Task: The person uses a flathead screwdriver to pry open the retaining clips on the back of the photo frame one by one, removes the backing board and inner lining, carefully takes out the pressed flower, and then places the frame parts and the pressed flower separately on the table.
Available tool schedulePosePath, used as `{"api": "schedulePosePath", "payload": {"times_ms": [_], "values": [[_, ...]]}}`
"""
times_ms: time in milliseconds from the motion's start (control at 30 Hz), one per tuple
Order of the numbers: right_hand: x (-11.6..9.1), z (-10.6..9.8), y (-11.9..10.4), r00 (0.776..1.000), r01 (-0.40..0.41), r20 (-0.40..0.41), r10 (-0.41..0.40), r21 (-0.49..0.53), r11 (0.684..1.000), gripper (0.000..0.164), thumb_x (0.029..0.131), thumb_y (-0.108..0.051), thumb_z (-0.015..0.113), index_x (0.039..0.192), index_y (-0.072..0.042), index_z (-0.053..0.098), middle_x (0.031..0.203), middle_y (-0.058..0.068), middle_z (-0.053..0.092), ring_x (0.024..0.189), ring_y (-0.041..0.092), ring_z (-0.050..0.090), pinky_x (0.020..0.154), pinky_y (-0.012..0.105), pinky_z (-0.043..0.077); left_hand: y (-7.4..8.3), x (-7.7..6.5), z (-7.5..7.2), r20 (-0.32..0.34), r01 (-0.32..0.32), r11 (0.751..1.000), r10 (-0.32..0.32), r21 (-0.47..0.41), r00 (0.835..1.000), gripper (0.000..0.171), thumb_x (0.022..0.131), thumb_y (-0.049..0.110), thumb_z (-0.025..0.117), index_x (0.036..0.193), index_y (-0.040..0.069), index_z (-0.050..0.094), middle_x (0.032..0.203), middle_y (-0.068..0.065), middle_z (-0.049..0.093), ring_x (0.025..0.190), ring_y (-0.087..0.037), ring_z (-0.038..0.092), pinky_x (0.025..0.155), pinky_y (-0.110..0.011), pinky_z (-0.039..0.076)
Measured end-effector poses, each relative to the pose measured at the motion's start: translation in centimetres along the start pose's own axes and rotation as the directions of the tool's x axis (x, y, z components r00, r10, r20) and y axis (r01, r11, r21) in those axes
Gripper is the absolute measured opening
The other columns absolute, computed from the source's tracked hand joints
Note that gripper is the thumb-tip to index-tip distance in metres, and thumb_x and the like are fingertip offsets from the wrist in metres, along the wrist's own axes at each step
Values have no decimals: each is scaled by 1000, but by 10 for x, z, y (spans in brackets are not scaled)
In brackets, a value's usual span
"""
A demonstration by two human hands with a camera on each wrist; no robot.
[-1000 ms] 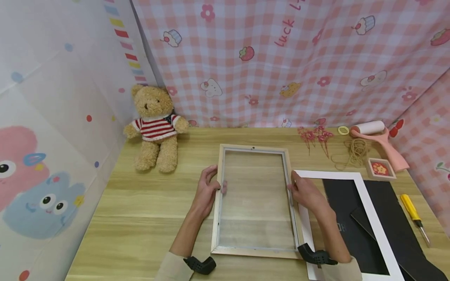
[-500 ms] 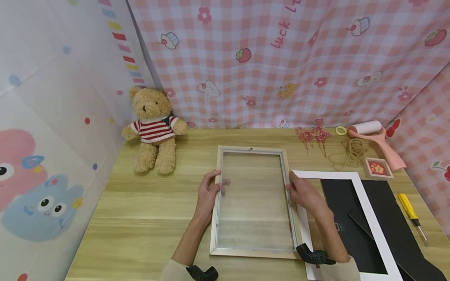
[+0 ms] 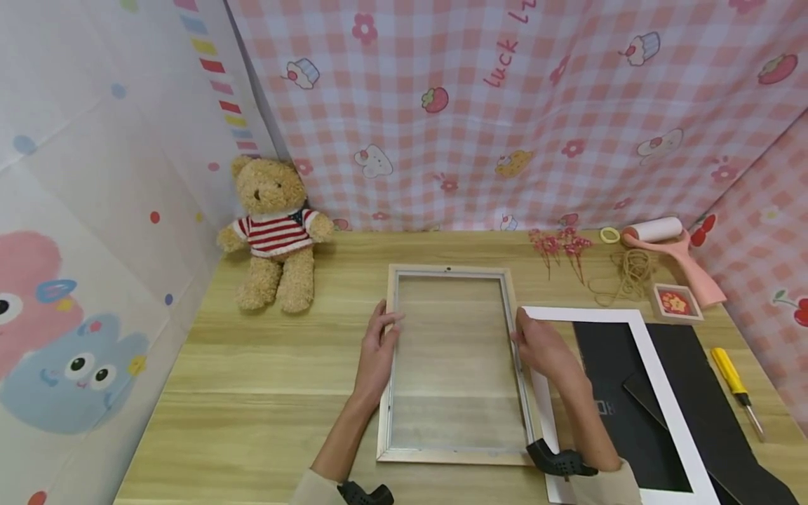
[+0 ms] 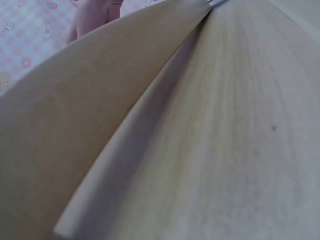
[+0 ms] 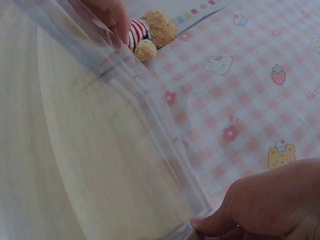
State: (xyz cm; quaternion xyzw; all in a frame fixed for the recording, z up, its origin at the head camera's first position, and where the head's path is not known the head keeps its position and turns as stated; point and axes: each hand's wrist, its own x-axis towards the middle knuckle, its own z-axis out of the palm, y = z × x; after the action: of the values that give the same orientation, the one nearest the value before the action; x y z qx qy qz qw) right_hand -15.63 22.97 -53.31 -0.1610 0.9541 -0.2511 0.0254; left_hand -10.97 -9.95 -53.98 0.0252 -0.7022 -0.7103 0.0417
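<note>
A wooden picture frame (image 3: 454,456) with a clear pane (image 3: 454,379) lies in front of me in the head view. My left hand (image 3: 375,354) holds its left rail, with fingertips over the rail's inner edge. On the other side, my right hand (image 3: 548,351) grips the right rail. The thumb of the right hand (image 5: 270,202) presses near a corner of the frame in the right wrist view, where the left hand (image 5: 112,17) shows at the top. In the left wrist view the frame's wooden side (image 4: 90,100) fills the left, close and blurred.
Right of the frame lie a white mat board (image 3: 659,393) and black boards (image 3: 713,393). Farther right is a yellow-handled screwdriver (image 3: 731,372). Twine (image 3: 631,273), pink dried flowers (image 3: 564,242), a small box (image 3: 677,304) and a lint roller (image 3: 656,230) lie behind. A teddy bear (image 3: 271,231) sits back left.
My left fingers, seen through the pane before, now lie at the left rail with the fingertips on top. The right hand keeps its place on the frame. The head view has shifted slightly.
</note>
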Motion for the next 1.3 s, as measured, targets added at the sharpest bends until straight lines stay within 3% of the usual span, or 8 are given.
{"api": "schedulePosePath", "payload": {"times_ms": [200, 500, 633, 733, 900, 1033, 1133, 1300], "values": [[0, 4, -2, 999, -13, -34, 11, -58, 998, 14, 102, -1, 68, 107, 4, 56, 70, 7, 57, 68, 30, 58, 66, 56, 54, 21, -7, 6, 18, -35, 995, 33, 90, 999, 28, 115, 10, 52, 135, -4, 65, 181, -22, 23, 167, -45, 24, 133, -66, 26], [1, 2, -1, 999, -16, -37, 15, -34, 999, 14, 100, -1, 69, 105, 3, 57, 71, 6, 58, 67, 27, 54, 65, 52, 52, 20, -7, 5, 6, -18, 990, 17, 140, 1000, 27, 114, 5, 50, 135, -1, 66, 182, -15, 25, 169, -40, 20, 134, -64, 26], [1, 2, -2, 999, -11, -38, 10, -10, 1000, 13, 99, 1, 69, 103, 3, 57, 70, 4, 55, 65, 24, 51, 61, 43, 48, 19, -6, 5, -1, -14, 992, 15, 126, 1000, 27, 114, 4, 51, 134, -2, 68, 182, -15, 27, 168, -40, 23, 134, -63, 27], [-3, -10, -18, 999, -42, -10, 42, 12, 999, 11, 100, 1, 68, 102, 4, 58, 70, 4, 53, 67, 23, 49, 62, 40, 45, 15, -5, 3, 7, -37, 995, 37, 88, 999, 27, 114, 4, 52, 134, -5, 68, 181, -19, 27, 168, -42, 23, 134, -63, 24], [-15, -46, -61, 988, -137, 67, 136, 11, 991, 21, 104, -3, 67, 113, 16, 62, 82, 17, 61, 77, 30, 58, 73, 50, 53, 10, -5, 0, 20, -83, 996, 83, 22, 996, 27, 113, 2, 54, 134, -10, 66, 179, -25, 27, 165, -48, 28, 134, -63, 25], [-20, -63, -79, 981, -181, 69, 180, 7, 984, 40, 106, -7, 66, 136, 20, 61, 103, 28, 64, 90, 36, 64, 80, 53, 58, 11, -5, -1, 16, -107, 994, 108, -20, 994, 27, 113, 2, 54, 132, -13, 65, 179, -25, 26, 166, -47, 25, 134, -59, 25], [-21, -69, -80, 989, -132, 71, 129, 45, 990, 40, 106, -4, 66, 139, 20, 61, 106, 28, 67, 95, 37, 68, 80, 52, 60, 13, -5, -2, 11, -116, 992, 116, -51, 993, 27, 113, 2, 54, 132, -13, 65, 181, -22, 24, 168, -44, 21, 135, -52, 23], [-23, -75, -75, 984, -70, 174, 36, 190, 979, 46, 107, 0, 63, 147, 21, 52, 104, 22, 73, 90, 29, 70, 73, 39, 58, 15, -5, -2, -3, -149, 987, 149, -63, 989, 28, 114, 3, 53, 133, -12, 66, 182, -16, 25, 168, -42, 23, 132, -29, 30]]}}
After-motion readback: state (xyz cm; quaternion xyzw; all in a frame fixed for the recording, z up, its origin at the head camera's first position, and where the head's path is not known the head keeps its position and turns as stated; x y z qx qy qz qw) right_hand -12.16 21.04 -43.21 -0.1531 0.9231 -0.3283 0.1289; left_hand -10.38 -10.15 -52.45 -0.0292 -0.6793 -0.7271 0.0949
